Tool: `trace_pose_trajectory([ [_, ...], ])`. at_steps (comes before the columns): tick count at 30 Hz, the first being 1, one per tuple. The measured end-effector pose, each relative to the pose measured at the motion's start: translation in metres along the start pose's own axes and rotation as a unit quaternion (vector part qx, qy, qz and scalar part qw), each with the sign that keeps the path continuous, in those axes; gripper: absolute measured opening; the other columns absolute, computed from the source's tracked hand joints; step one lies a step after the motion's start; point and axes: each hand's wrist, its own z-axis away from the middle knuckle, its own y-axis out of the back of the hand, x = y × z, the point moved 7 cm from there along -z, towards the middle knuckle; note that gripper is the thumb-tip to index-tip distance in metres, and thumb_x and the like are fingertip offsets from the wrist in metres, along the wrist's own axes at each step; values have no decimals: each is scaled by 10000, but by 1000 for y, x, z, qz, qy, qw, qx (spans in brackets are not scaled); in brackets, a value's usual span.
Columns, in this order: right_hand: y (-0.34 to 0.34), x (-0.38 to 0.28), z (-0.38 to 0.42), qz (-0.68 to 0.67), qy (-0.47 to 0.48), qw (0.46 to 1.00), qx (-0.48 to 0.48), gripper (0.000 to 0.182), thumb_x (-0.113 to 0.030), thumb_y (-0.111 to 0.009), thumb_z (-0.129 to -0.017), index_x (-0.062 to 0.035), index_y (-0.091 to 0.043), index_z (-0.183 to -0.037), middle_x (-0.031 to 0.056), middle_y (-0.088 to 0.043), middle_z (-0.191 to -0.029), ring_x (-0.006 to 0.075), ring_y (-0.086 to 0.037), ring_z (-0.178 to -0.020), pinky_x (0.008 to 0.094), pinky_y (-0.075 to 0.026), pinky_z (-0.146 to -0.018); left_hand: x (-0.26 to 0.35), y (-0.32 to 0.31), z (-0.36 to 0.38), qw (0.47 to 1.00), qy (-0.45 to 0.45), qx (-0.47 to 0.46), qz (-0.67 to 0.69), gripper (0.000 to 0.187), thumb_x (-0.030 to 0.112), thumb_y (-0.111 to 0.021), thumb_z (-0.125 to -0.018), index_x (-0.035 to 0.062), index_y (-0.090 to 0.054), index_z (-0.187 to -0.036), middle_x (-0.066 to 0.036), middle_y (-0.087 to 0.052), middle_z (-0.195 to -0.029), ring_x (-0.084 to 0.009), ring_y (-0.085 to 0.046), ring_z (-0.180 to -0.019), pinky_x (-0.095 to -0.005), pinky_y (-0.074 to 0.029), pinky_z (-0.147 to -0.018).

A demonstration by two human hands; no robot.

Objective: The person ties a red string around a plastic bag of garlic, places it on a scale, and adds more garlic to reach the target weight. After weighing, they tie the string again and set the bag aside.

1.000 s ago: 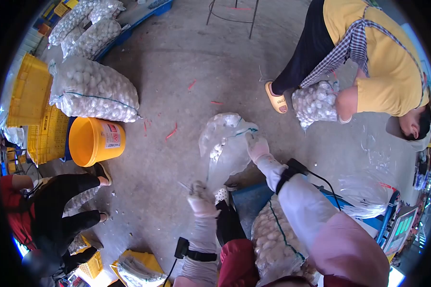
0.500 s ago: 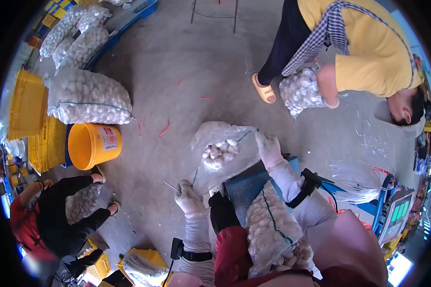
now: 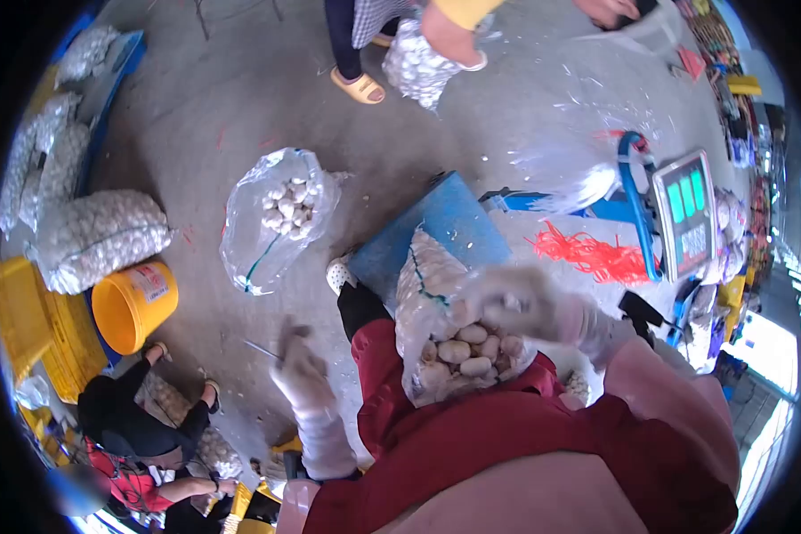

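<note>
My left hand (image 3: 301,369), in a white glove, is closed on a thin metal rod (image 3: 262,348) that points to the left over the floor. My gloved right hand (image 3: 518,301) is smeared by motion at the mouth of a clear plastic bag (image 3: 427,294) between my legs; its fingers do not show clearly. Pale round bulbs (image 3: 474,347), which look like garlic, show in the bag's opening. A green cord runs along its side. Ahead on the floor lies another open plastic bag (image 3: 245,236) with a small heap of white bulbs (image 3: 291,207) inside.
A blue scale platform (image 3: 436,218) stands before me, its display (image 3: 685,209) to the right. Red strips (image 3: 583,252) lie beside it. At left are an orange bucket (image 3: 133,307), yellow crates (image 3: 67,347) and a full bag (image 3: 102,236). Two people work nearby, ahead and at lower left.
Both hands have let go of the open bag, which lies on the floor ahead. My right hand has come back to the bag between my legs. The view has turned right.
</note>
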Motion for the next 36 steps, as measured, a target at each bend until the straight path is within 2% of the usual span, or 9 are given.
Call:
trace_pose_trajectory([
  [3,-34,16,70,75,1,996,44,269,-209,-625,-817,-88,-630,-1056,140,-622,-952,308,-600,-875,415,-472,-810,49,-109,116,949,161,-270,10,240,113,-446,-837,-58,-587,-927,-93,-585,-942,-136,-555,-711,-298,-473,-738],
  [5,-40,34,84,111,-19,987,112,343,-299,-604,-825,-110,-605,-1111,159,-596,-1044,337,-570,-949,447,-450,-870,4,-139,160,898,250,-361,7,298,67,-479,-820,-9,-548,-1099,-68,-559,-988,-136,-584,-840,-263,-490,-715],
  [9,-58,76,78,202,-142,968,55,515,-465,-594,-823,-139,-557,-1219,181,-536,-1211,350,-487,-1167,462,-409,-954,-158,-95,87,871,-97,-302,-376,292,149,-590,-821,43,-578,-1093,-121,-613,-932,-245,-603,-750,-335,-506,-660],
  [14,-89,113,111,317,-96,943,-1,567,-530,-596,-792,-182,-541,-1237,219,-476,-1283,434,-489,-1154,479,-408,-960,-158,-112,90,741,-251,-326,-532,339,285,-579,-862,19,-622,-1067,-159,-659,-960,-368,-609,-795,-407,-489,-739],
  [20,-75,115,128,103,-136,956,240,576,-524,-619,-762,-224,-511,-1242,194,-469,-1300,418,-524,-1120,466,-410,-973,-199,-109,95,937,-13,-260,-235,373,304,-484,-935,28,-594,-1161,-133,-637,-1069,-261,-592,-945,-364,-477,-825],
  [26,-102,114,129,366,167,900,165,395,-351,-607,-806,-202,-557,-1168,138,-561,-1203,316,-533,-1094,418,-439,-934,-141,-154,160,973,122,-194,-8,433,344,-419,-996,58,-473,-1317,-95,-531,-1266,-223,-535,-1118,-344,-462,-950],
  [30,-104,143,108,60,-30,997,26,244,-254,-581,-826,-137,-596,-1040,118,-572,-1100,318,-531,-1056,403,-438,-941,-174,-124,132,973,127,-179,-66,322,298,-447,-975,61,-558,-1164,-68,-580,-1081,-210,-584,-980,-351,-524,-815],
  [32,-110,128,114,319,241,915,44,236,-248,-593,-801,-121,-600,-1000,118,-567,-1127,331,-521,-1093,426,-425,-946,-171,-122,128,970,129,-173,-111,304,286,-449,-967,63,-572,-1133,-59,-586,-1061,-210,-589,-967,-353,-529,-798],
  [36,-116,129,112,347,291,888,79,315,-244,-633,-690,-134,-601,-984,119,-543,-1132,340,-506,-1125,441,-416,-956,-189,-141,145,929,304,-183,109,341,302,-440,-948,78,-544,-1183,-63,-603,-1106,-235,-602,-977,-366,-526,-828],
])
